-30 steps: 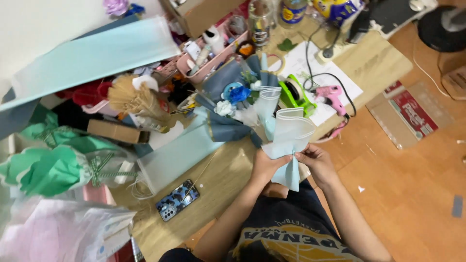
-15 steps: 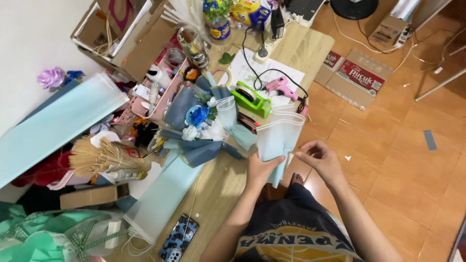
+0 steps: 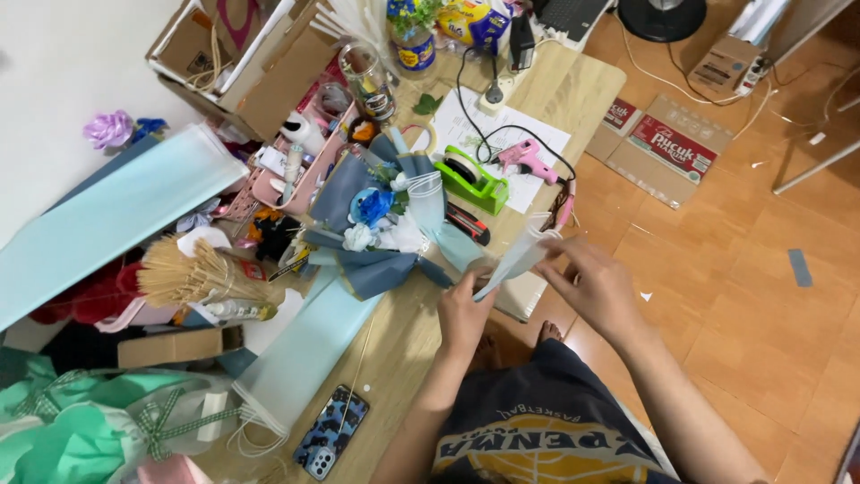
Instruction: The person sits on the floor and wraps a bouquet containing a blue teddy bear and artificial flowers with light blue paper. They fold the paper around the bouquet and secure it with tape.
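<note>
Over the near edge of the light wooden table (image 3: 573,99), the person's two hands are holding a folded sheet of pale blue translucent wrapping paper (image 3: 515,257) between them. The left hand (image 3: 464,314) is closing its fingers on the lower end of the sheet, and the right hand (image 3: 596,285) is pinching the upper side with thumb and fingertips, so the sheet is running slantwise from lower left to upper right, lifted just above the table's edge. Just left of the sheet, a small bouquet wrapped in dusty blue paper with blue and white flowers (image 3: 376,224) is lying on the table, its lower wrapping close to the left hand; whether the two are touching cannot be told. Behind the sheet, a green desktop tape dispenser (image 3: 475,179) is sitting beside a pink hot glue gun (image 3: 524,159), which is resting on a white sheet of paper, with a black cord trailing away from it. A long roll of light blue wrapping paper (image 3: 309,345) is stretching along the table's left side, and a smartphone in a dark patterned case (image 3: 331,432) is lying face down near its lower end. Farther left, a bundle of dried straw-coloured stems (image 3: 193,273) is lying among scattered craft supplies, well apart from both hands.
</note>
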